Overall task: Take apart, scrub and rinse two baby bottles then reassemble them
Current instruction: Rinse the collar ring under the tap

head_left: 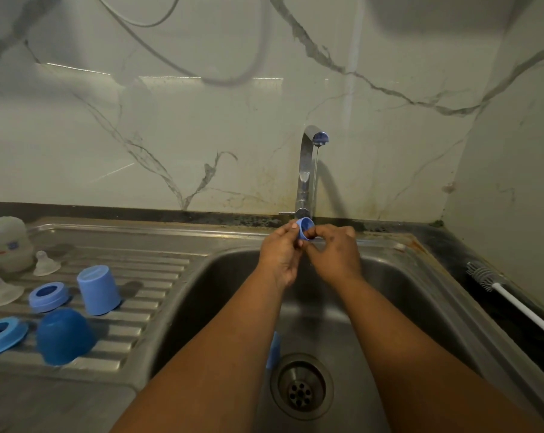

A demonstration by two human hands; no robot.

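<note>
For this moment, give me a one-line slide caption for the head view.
Both hands, left hand and right hand, hold a small blue cap under the tap's thin stream, over the sink.

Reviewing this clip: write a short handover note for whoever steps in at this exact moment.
Left hand and right hand both pinch a small blue cap under the running tap, over the sink.
On the drainboard: two teats, two blue rings, light blue cup, dark blue dome, clear bottle.
Brush lies right.
Left: finish rinsing, reassemble.
</note>
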